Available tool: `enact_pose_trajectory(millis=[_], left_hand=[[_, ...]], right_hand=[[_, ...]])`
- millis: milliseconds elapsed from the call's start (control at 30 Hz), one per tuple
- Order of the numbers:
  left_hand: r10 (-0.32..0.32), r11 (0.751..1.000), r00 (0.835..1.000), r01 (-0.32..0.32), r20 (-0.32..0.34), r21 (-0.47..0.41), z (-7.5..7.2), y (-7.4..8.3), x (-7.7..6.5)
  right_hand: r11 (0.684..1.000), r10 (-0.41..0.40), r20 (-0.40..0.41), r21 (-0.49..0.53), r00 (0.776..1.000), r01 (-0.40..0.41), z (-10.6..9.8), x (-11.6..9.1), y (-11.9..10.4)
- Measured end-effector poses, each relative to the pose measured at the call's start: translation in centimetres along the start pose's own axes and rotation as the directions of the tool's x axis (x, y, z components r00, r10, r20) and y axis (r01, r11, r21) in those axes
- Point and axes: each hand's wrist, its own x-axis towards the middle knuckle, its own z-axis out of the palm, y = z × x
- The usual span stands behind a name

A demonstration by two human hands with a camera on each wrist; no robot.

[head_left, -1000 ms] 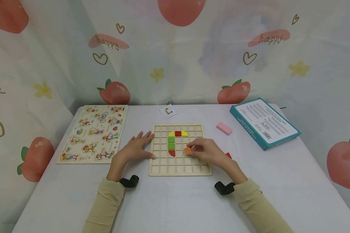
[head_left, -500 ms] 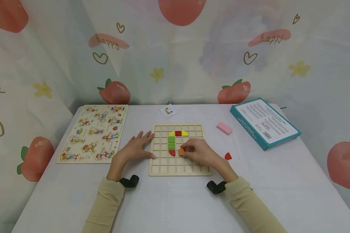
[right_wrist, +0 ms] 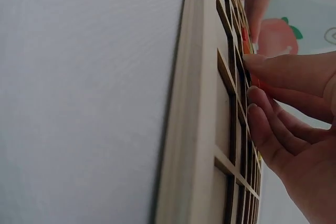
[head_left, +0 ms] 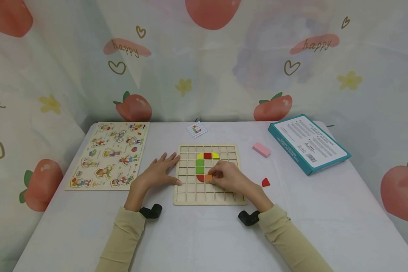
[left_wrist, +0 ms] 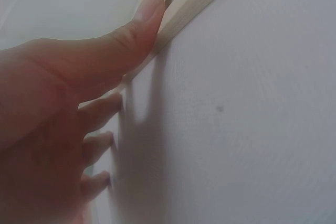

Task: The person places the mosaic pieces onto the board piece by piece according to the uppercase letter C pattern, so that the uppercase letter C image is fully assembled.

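Observation:
A wooden grid board lies mid-table with colored pieces in its cells. My right hand pinches an orange square block at a cell just right of a red quarter-round piece. Above these sit two green squares, a red square and a yellow rounded piece at each side of it. With fingers spread, my left hand lies at the board's left edge; its thumb rests on the rim in the left wrist view.
A red quarter-round piece lies right of the board, and a pink block farther back. A teal box stands at the back right. A small pattern card is behind the board; a picture puzzle board lies left.
My right hand has moved left across the board with the orange block, down to the cell beside the red quarter-round. The loose red piece at right came into view. My left hand stayed put.

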Motion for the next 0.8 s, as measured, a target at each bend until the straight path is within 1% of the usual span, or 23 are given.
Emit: enact_pose_trajectory(millis=[133, 267, 467, 667, 800], left_hand=[[-0.002, 1.000, 1.000, 0.002, 0.004, -0.004, -0.1, 0.1, -0.1], [-0.002, 1.000, 1.000, 0.002, 0.004, -0.005, -0.1, 0.1, -0.1], [0.008, 1.000, 1.000, -0.008, 0.003, -0.004, 0.0, 0.1, 0.0], [0.016, 1.000, 1.000, -0.016, 0.002, 0.001, 0.0, -0.1, -0.1], [0.016, 1.000, 1.000, -0.016, 0.003, 0.004, 0.0, -0.1, -0.1]], right_hand=[[1.000, -0.013, 0.007, -0.004, 1.000, 0.013, 0.1, 0.0, 0.2], [1.000, -0.004, 0.008, -0.010, 1.000, 0.004, -0.2, -0.2, 0.0], [1.000, -0.003, -0.033, 0.010, 0.999, 0.003, -0.7, -1.1, 0.6], [0.999, 0.037, -0.069, 0.035, 0.997, -0.034, -1.3, -2.2, 1.4], [0.998, 0.059, -0.082, 0.023, 0.995, -0.058, -1.7, -2.9, 1.9]])
